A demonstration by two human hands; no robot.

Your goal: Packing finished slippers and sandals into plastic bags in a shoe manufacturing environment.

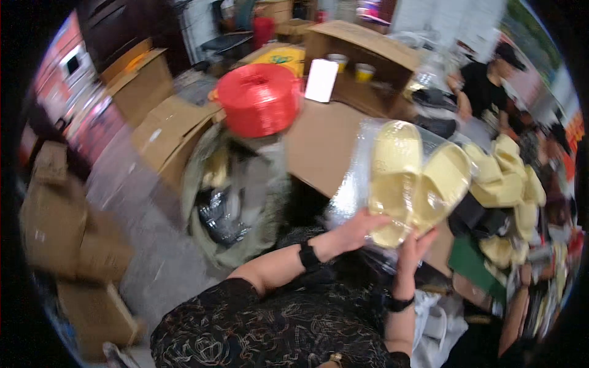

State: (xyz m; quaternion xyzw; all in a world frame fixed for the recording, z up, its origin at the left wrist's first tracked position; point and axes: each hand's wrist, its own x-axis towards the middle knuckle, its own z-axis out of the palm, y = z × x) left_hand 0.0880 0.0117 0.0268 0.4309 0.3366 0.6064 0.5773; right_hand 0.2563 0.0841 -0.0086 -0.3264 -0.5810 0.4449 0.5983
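Observation:
A pair of pale yellow slippers (396, 147) is held up in front of me, side by side, with clear plastic film (351, 190) about them. My left hand (361, 228) grips the heel end of the left slipper. From below, my right hand (417, 248) pinches the lower end of the right one, close to the left hand. Both hands are closed on the pair; some fingertips are hidden behind it. More pale yellow slippers (506, 184) lie heaped just to the right.
A large red roll of plastic twine (261, 101) sits on the cardboard-topped table (322, 141), near an open cardboard box (368, 43) with cups. An open sack (270, 202) stands at left, beyond it cardboard boxes (165, 132). A co-worker (488, 83) sits at far right.

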